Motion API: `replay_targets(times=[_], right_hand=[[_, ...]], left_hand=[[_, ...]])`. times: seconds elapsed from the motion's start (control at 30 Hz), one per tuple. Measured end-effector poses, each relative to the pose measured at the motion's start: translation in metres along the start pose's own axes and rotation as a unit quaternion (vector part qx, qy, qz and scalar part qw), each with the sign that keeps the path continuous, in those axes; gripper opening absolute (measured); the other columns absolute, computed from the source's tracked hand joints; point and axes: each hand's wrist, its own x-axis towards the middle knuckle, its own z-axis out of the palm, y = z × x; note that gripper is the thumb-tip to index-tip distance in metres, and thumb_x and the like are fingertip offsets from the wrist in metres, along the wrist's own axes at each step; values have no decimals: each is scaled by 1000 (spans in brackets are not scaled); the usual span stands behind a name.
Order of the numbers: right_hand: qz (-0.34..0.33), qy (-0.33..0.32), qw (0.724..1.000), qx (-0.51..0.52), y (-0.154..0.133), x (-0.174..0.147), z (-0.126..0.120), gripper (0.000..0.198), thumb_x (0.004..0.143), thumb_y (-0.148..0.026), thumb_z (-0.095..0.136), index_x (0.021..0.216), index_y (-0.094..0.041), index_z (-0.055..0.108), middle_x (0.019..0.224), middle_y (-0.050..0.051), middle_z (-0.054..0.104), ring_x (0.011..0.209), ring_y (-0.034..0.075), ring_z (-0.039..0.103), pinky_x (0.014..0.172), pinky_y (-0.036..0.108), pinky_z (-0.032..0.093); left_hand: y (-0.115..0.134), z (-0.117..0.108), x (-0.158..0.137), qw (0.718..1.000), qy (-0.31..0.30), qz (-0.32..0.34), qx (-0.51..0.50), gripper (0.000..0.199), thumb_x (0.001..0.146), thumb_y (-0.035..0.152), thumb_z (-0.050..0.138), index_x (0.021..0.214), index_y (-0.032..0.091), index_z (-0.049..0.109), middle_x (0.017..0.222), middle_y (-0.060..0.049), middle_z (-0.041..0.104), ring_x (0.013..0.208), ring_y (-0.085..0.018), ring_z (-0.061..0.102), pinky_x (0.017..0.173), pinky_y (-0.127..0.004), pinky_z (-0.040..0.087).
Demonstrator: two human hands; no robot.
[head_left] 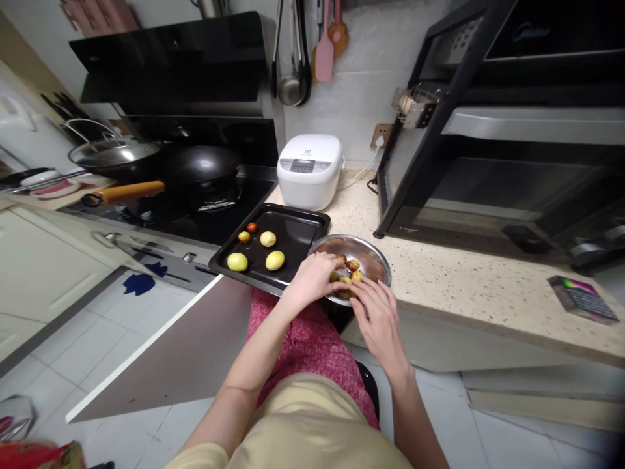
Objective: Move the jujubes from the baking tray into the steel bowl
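A round metal bowl [383, 266] sits at the counter's front edge, holding several small red and yellow-green tomato-like pieces [352, 265]. My left hand [316, 275] reaches over its left rim, fingers bent and thumb apart; whether it touches a piece is partly hidden. From the right, my right hand [378, 317] extends its fingers into the bowl, fingertips at a yellowish piece [356, 276]. Beside the bowl, a black baking tray [300, 231] carries a small red round piece [252, 227], a small orange-yellow one [244, 237] and several larger pale yellow, oval pieces [275, 260].
Behind the tray stands a white rice cooker [310, 170]. A wok [200, 166] and a lidded pan [114, 154] occupy the stove at left. An oven [508, 195] fills the right side, with a small box [581, 298] before it. An open cabinet door [170, 352] juts out below.
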Motion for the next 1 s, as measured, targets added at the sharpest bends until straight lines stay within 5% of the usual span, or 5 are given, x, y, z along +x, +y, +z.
replay_targets(times=[0.13,0.23,0.37,0.53,1.0], right_hand=[[-3,10,1000,12,1,0,0,31,107,-33,48,127,-22,69,128,8,75,127,26,64,117,54,39],[1,24,1000,20,1,0,0,29,107,-32,49,126,-22,69,128,8,75,127,26,65,116,54,41],[2,37,999,27,-1,0,1,29,107,-31,49,124,-22,70,127,9,75,127,26,65,115,54,42],[-4,50,998,32,-2,2,3,27,106,-30,50,124,-23,70,125,8,76,125,26,66,114,52,43],[3,58,998,30,-2,3,0,27,106,-32,52,122,-23,72,123,8,76,122,26,67,111,52,45]], left_hand=[[-35,-19,-24,987,134,-54,-69,17,101,28,61,112,20,71,114,-7,74,109,-23,69,97,-35,54],[-77,-36,-42,962,197,-189,18,22,101,21,54,116,19,70,119,-11,71,115,-27,67,101,-40,54],[-131,-53,-58,929,107,-319,153,34,103,21,45,130,18,66,137,-14,65,125,-31,62,104,-44,53],[-167,-57,-60,932,47,-315,172,40,101,13,42,130,20,68,140,-12,64,123,-28,62,107,-42,52],[-175,-51,-54,919,46,-344,184,27,84,20,72,112,22,74,113,-11,75,107,-29,70,92,-36,57]])
